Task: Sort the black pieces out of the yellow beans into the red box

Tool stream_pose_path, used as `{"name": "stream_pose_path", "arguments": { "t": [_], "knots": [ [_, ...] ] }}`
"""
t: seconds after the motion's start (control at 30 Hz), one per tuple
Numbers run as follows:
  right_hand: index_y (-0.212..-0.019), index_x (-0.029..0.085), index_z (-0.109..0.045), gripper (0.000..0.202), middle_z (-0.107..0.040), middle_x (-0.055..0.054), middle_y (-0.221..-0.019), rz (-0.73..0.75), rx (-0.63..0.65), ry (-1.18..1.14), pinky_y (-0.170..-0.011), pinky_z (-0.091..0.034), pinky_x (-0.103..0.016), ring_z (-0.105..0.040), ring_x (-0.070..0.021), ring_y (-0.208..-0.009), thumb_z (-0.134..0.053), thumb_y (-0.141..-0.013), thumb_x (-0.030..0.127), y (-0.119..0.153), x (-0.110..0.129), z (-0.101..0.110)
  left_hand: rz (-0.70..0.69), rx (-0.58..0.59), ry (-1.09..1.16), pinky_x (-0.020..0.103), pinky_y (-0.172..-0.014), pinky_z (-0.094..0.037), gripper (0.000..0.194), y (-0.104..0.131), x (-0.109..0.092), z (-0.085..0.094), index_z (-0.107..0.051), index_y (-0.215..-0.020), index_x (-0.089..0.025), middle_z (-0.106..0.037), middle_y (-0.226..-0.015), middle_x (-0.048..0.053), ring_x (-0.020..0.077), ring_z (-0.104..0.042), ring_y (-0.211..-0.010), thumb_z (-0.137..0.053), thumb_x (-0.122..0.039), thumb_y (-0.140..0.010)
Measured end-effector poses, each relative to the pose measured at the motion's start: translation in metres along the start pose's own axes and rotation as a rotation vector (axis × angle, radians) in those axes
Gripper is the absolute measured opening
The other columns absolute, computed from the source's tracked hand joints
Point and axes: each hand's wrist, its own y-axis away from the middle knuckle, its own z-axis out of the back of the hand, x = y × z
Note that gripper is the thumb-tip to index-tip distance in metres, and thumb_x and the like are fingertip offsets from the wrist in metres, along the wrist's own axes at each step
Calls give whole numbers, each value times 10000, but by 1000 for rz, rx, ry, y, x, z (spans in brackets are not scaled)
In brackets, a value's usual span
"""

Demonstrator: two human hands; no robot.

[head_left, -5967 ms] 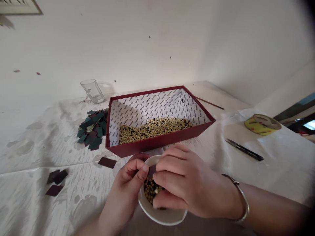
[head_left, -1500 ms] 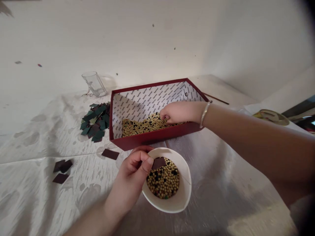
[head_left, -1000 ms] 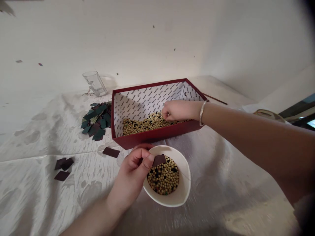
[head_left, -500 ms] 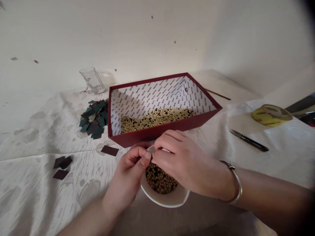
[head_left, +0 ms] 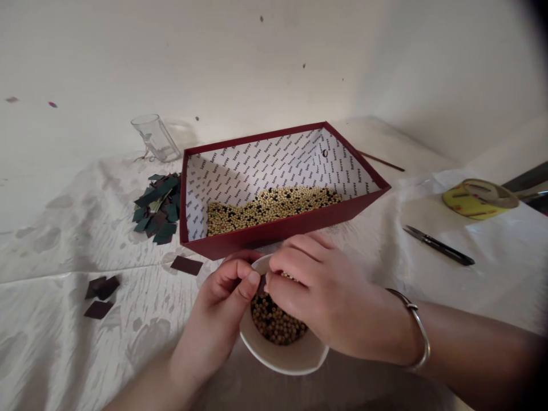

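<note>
A white paper cup [head_left: 286, 365] stands low in the middle, with pale and black beads [head_left: 278, 325] inside. Over its far left rim, my left hand [head_left: 218, 311] is closed, thumb and forefinger pressed together. My right hand [head_left: 319, 291] reaches across the cup, its bent fingers pinched close to the left fingertips. A small dark bit shows between the two hands, too hidden to name. Just beyond them, a red box [head_left: 257, 240] with a printed white lining holds more pale and black beads [head_left: 274, 205].
Dark green and brown card pieces [head_left: 158, 208] lie heaped left of the box. Loose brown cards [head_left: 186, 265] are nearer. A tilted glass [head_left: 156, 138] is behind the heap. To the right are a black craft knife [head_left: 439, 245], a yellow tape roll [head_left: 477, 200] and a thin stick [head_left: 383, 161].
The view has shifted slightly. Both hands stay pinched together over the cup, with the right fingers slightly further from the left fingertips.
</note>
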Motion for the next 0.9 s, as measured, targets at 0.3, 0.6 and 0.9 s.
{"name": "stream_pose_path", "arguments": {
  "t": [0.3,0.6,0.9],
  "knots": [
    [-788,198,-582,136,-567,-13,-848,-8,61,-69,-739,-372,-367,-461,-180,-809,-566,-921,220,2,0,5,15,17,35,269,-781,-422,172,-1,0,-1,-621,-723,-215,-619,-904,6,159,-534,-833,-666,-302,-864],
    [-768,182,-637,213,-636,-11,-807,-153,-105,-187,-790,-423,-311,-558,-142,-814,-540,-944,251,-21,-39,34,13,13,51,270,-824,-420,175,0,-1,-2,-637,-740,-197,-631,-1086,20,176,-576,-963,-665,-313,-868],
    [-1047,190,-703,247,-715,-39,-976,-421,818,-90,-660,-389,-259,-607,-153,-790,-609,-818,184,-84,-121,-7,1,-3,38,278,-787,-408,185,-1,4,-1,-637,-741,-201,-633,-1048,18,161,-559,-887,-673,-338,-860]
  ]
}}
